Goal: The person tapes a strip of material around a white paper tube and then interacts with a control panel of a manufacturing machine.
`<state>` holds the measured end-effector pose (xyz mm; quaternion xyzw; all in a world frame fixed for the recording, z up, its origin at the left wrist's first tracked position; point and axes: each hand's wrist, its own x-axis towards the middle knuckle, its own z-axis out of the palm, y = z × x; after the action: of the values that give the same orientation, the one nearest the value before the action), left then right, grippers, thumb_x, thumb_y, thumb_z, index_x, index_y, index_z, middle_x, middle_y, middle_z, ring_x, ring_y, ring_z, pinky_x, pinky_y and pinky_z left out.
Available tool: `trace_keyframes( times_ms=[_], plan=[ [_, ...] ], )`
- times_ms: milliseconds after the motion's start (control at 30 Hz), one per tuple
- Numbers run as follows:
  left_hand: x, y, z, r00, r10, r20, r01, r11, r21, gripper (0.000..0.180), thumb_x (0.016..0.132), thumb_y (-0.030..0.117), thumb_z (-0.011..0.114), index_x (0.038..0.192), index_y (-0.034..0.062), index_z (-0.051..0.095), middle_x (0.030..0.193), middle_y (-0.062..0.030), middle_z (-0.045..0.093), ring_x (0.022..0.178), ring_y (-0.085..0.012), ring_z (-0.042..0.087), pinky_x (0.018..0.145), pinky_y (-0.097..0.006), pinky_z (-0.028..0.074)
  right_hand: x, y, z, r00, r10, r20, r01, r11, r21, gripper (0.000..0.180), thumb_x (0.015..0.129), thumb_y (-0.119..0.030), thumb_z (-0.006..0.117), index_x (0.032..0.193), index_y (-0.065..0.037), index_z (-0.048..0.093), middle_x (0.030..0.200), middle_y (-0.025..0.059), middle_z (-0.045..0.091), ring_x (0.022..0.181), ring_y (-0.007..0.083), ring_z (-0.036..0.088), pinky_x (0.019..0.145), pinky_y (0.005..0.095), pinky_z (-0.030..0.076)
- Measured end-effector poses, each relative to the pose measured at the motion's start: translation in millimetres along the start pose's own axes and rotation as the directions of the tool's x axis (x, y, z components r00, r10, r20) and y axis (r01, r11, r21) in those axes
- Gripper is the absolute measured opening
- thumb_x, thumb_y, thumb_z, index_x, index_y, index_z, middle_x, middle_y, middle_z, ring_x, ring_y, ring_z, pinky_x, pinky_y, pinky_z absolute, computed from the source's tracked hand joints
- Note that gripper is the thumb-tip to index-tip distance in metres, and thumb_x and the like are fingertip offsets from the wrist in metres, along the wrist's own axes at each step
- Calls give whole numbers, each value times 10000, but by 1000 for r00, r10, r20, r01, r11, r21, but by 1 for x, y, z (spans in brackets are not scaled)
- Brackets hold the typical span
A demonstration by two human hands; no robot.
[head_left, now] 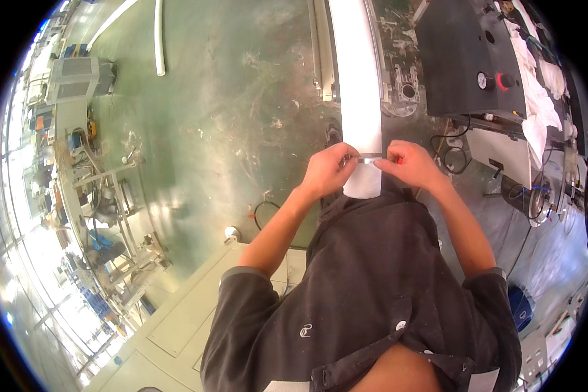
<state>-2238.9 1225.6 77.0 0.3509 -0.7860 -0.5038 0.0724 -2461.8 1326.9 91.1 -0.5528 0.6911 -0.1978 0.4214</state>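
Observation:
A long white strip (359, 78) runs down from the top of the view, and its loose end hangs just in front of my body. Near that end a thin grey metal strip (370, 159) lies crosswise over the white material; its exact kind is not clear. My left hand (330, 171) pinches the metal strip at the white strip's left edge. On the opposite edge my right hand (413, 165) is closed on its other end, thumb laid along it. A small red piece (400, 160) shows among my right fingers, mostly hidden.
To the right stands a dark machine cabinet (467, 59) with a gauge (483, 80) and a red knob (505, 81). White cloth (536, 104) hangs beside it. A pale cabinet (183, 326) is at lower left. Metal frames (121, 215) stand farther left on the green floor.

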Motion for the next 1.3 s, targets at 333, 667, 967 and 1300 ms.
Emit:
trace_keyframes(
  times_ms=[333, 667, 967, 1300],
  plan=[
    [-7, -9, 11, 991, -22, -134, 21, 1000, -8, 121, 913, 148, 616, 999, 64, 606, 812, -104, 651, 709, -258, 631, 652, -363, 498, -1, 34, 30, 999, 37, -38, -22, 940, 340, 311, 881, -207, 712, 711, -4, 549, 714, -4, 476, 639, 83, 418, 586, 265, 360],
    [0, -33, 19, 972, -230, 50, 215, 784, -583, 103, 947, 62, 613, 1032, 4, 610, 922, -10, 656, 859, -67, 585, 788, -232, 470, 3, 46, 45, 996, 2, -87, 51, 798, 600, 215, 872, -133, 710, 746, -2, 594, 834, -37, 534, 690, 53, 428, 638, 227, 364],
    [2, -38, 21, 971, -235, 42, 201, 706, -679, 109, 913, 57, 633, 999, -5, 611, 896, -41, 660, 825, -99, 598, 769, -256, 483, 3, 47, 51, 994, 37, -102, 44, 722, 691, 237, 862, -83, 687, 685, 12, 561, 913, -13, 576, 705, 49, 434, 636, 217, 353],
    [8, -33, 16, 978, -192, 76, 195, 739, -645, 97, 888, 44, 643, 970, -5, 629, 848, -45, 664, 787, -107, 610, 741, -264, 492, 2, 58, 55, 995, 74, -67, 11, 583, 812, 309, 868, -49, 661, 613, -12, 492, 1010, 28, 596, 645, 46, 454, 557, 219, 348]
  ],
)
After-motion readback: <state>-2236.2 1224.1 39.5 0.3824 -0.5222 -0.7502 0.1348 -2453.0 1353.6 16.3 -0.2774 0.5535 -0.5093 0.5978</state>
